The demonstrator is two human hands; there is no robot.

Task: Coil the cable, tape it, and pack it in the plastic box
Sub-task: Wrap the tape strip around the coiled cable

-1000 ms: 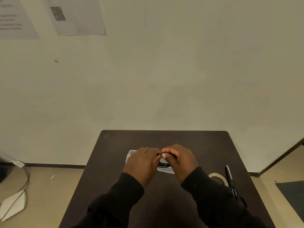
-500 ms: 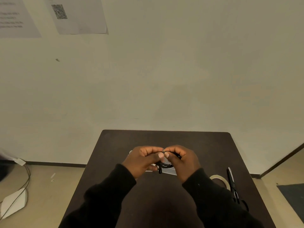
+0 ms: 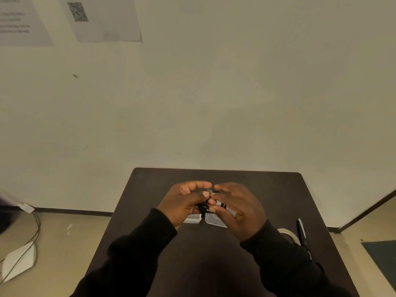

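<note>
Head view: small black coiled cable (image 3: 203, 207) pinched between left hand (image 3: 186, 203) and right hand (image 3: 236, 207), fingers (image 3: 206, 194) of both closed on it, held just above dark tabletop (image 3: 214, 260). Clear plastic box (image 3: 215, 220) seen directly beneath hands, partly hidden. White tape roll (image 3: 288, 233) and black scissors (image 3: 303, 236) laid to right, nearer right hand. Taping judged next; whether tape already applied cannot be told.

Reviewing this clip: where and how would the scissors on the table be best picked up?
Judging by pose, grip the scissors at the closed blades, coming from above on the right hand side; they lie flat by the table's right edge, handles partly hidden behind the sleeve.
</note>
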